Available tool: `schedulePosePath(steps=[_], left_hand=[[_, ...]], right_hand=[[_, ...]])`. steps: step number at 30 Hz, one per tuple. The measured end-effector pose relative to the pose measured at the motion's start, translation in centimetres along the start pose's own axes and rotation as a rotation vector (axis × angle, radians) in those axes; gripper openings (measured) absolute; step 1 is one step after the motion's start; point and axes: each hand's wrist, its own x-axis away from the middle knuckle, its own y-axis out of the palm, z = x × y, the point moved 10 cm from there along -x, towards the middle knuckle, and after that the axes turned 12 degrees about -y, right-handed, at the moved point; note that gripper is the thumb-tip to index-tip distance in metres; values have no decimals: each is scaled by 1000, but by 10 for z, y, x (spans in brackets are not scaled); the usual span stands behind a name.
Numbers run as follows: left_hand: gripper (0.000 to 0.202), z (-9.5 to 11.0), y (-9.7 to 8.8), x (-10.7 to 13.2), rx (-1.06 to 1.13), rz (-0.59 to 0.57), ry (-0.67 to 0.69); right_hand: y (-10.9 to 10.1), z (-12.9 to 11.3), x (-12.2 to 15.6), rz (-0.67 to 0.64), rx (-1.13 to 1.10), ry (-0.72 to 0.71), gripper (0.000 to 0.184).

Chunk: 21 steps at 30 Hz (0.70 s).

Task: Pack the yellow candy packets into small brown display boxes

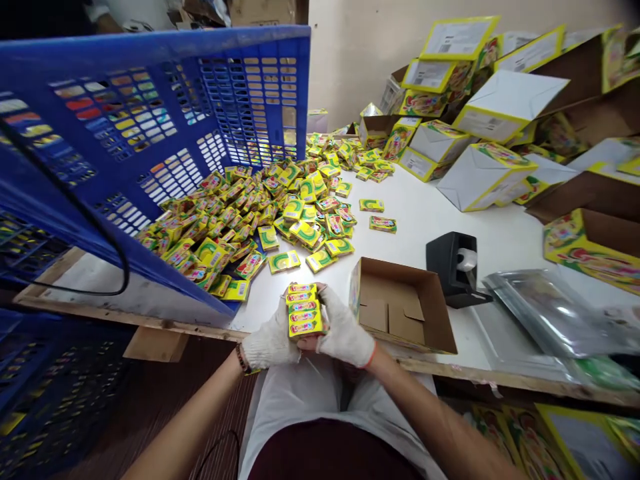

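Observation:
Both hands wear white knit gloves with bare fingertips. Between them, over the table's front edge, is a stack of small yellow boxes (304, 309) with their printed ends facing up. My left hand (273, 340) is closed on the stack's left side. My right hand (345, 330) grips it from the right, fingers partly under it. Just right of the hands, an open brown-lined carton (405, 300) lies on the table with nothing in it. Ahead of the hands spreads a large heap of loose small yellow boxes (240, 207), some lying apart at the heap's near edge.
A blue plastic crate (280, 87) lies tipped on its side at the left, its opening towards the heap. Towards the right stand a black tape dispenser (453, 267) and clear plastic packs (555, 310). Yellow-and-white cartons (490, 173) are piled at the back right.

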Motion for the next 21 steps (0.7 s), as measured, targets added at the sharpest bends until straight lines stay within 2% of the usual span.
schedulePosePath(steps=[2, 4, 6, 8, 10, 13, 15, 18, 21], left_hand=[[110, 13, 14, 3, 121, -100, 18], [108, 21, 34, -6, 335, -161, -21], [96, 24, 61, -25, 524, -155, -108], [79, 22, 91, -47, 600, -105, -212], [66, 22, 120, -64, 617, -83, -297], [59, 21, 148, -73, 607, -93, -359], [60, 19, 153, -67, 592, -87, -375], [64, 15, 152, -51, 541, -72, -380], [70, 14, 150, -40, 444, -30, -396]], right_hand=[[-43, -31, 0, -56, 44, -2, 101], [-97, -39, 1, -109, 136, 127, 97], [-143, -25, 5, -172, 199, 332, 83], [-160, 4, 15, -309, 238, 554, 74], [-157, 31, 21, -418, 305, 648, 68], [-139, 53, 15, -413, 408, 564, 58], [-130, 58, 16, -386, 429, 514, 51], [-116, 62, 31, -431, 437, 509, 46], [-104, 62, 46, -510, 601, 521, 52]])
